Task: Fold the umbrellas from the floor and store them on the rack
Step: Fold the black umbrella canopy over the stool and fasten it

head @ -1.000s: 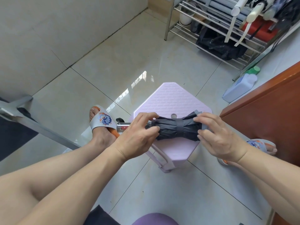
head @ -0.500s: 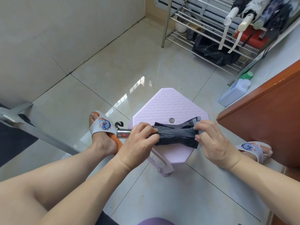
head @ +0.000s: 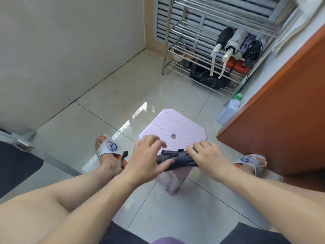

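Four folded umbrellas (head: 237, 44) lie on the steel rack (head: 197, 37) beyond a lilac stool (head: 184, 126) on pale floor tiles. Left hand (head: 149, 155) hovers spread over the grey umbrella (head: 177, 158); right hand (head: 209, 154) grips its other end. Handle hidden.

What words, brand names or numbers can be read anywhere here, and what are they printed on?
None can be read.
The slippers carry a blue and orange print, a picture or logo, too blurred to tell any letters.
The white bottle with the green cap shows no legible label.
The umbrellas on the rack and the dark umbrella show no writing.
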